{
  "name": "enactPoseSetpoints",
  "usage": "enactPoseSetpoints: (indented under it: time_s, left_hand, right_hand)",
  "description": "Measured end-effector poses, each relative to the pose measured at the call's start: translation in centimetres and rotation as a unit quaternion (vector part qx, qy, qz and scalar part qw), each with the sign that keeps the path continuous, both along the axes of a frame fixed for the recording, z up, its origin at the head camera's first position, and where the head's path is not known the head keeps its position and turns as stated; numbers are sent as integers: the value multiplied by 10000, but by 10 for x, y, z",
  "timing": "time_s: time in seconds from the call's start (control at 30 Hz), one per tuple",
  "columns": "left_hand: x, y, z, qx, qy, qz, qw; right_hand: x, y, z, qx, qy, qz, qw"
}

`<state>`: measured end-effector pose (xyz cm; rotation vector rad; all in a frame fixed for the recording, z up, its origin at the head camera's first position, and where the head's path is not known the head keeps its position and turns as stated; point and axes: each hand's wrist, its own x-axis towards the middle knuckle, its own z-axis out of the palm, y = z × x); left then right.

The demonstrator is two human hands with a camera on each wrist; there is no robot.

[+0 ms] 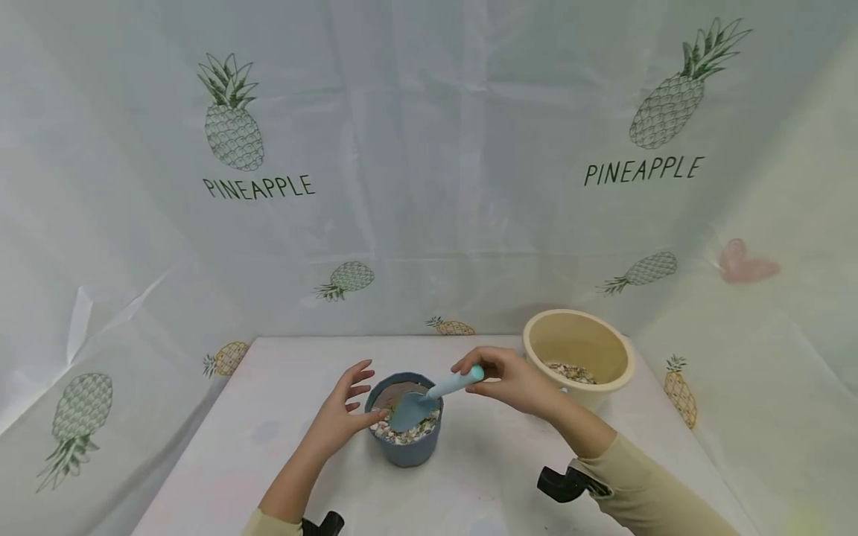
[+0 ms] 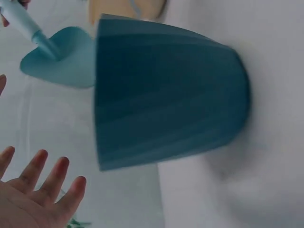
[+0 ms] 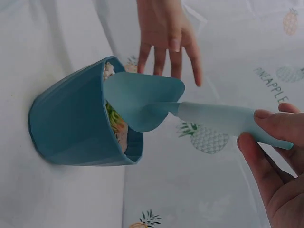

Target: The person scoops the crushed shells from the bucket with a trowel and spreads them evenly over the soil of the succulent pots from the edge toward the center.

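My right hand [image 1: 515, 378] pinches the handle end of a light blue garden trowel [image 1: 453, 385] between thumb and fingers. The trowel's blade tilts down into a blue flower pot [image 1: 410, 452], its tip at the pebbles [image 1: 402, 433] inside. Small pale stones fill the pot, and in the right wrist view a bit of green plant [image 3: 114, 118] shows beside the blade. At the pot's left side hovers my left hand [image 1: 338, 417], fingers spread and relaxed, thumb over the rim, holding nothing.
To the right, behind my right forearm, stands a larger cream pot [image 1: 620, 381] with more pebbles [image 1: 571, 372] at its bottom. A pale cloth covers the table [image 1: 268, 417]. Pineapple-printed sheeting [image 1: 429, 186] hangs along the back and sides.
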<state>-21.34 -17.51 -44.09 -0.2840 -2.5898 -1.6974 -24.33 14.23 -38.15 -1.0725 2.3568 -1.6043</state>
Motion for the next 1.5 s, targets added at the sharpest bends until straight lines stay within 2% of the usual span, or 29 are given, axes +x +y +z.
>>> enactPoseSetpoints:
  time_s: [0.2,0.33,0.6,0.73,0.83,1.0,1.1,1.2,1.3,1.37,1.5]
  left_hand:
    - [-10,26,23,150,46,-424,9990]
    - [-17,48,32,195,-91,-666,9975]
    - [-30,96,36,-18,-185,-1332,9909]
    - [-36,118,34,-220,-142,-1461,9889]
    - [-45,140,29,-172,-222,-1449,9890]
    - [-62,184,23,-127,-416,-1390,9893]
    - [-70,204,17,-285,-354,-1379,9894]
    - [-77,220,8,-707,-137,-1480,9864]
    - [-84,236,2,-1187,216,-1550,9805]
    - [-88,244,-1,-1520,458,-1483,9761]
    - [-96,256,-2,-2181,682,-1333,9644]
  right_hand:
    - [11,25,5,-385,128,-375,9985]
    - [18,45,10,-614,427,-703,9947]
    - [27,95,11,-767,562,-1238,9877]
    - [33,116,13,-745,579,-1544,9835]
    - [38,133,16,-724,582,-1779,9796]
    - [48,159,24,-523,890,-2559,9612]
    - [51,169,27,-388,991,-3033,9469]
    - [54,176,27,-356,1037,-3424,9331]
    - [55,181,23,-339,1110,-3798,9177]
    - [54,183,18,-316,1126,-4010,9086]
    - [46,187,8,-134,1169,-4370,8917]
